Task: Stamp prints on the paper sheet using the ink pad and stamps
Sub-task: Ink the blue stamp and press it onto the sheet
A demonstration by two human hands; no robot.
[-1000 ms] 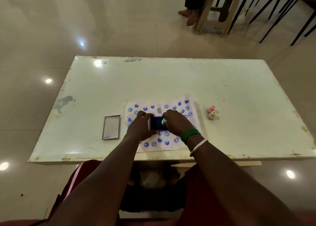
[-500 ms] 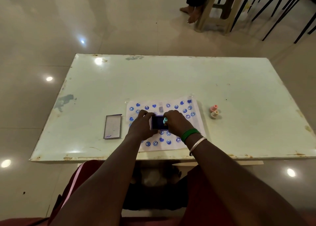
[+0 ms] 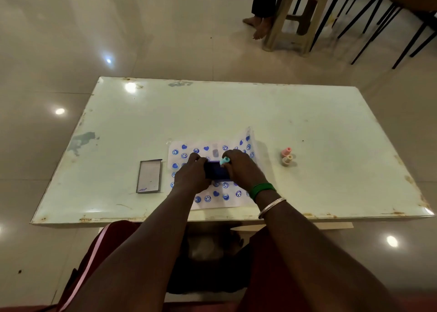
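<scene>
Two hands meet over the paper sheet near the front edge of the white table. The left hand is closed around the dark blue ink pad, holding it above the printed sheet. The right hand pinches a turquoise stamp at the pad's far right corner. The sheet's far right corner curls up. A pink stamp and a cream stamp sit touching to the right; the ink pad lid lies left

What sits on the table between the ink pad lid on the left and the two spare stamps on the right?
In the head view: the paper sheet, with both hands over it, holding the ink pad and a teal stamp.
</scene>
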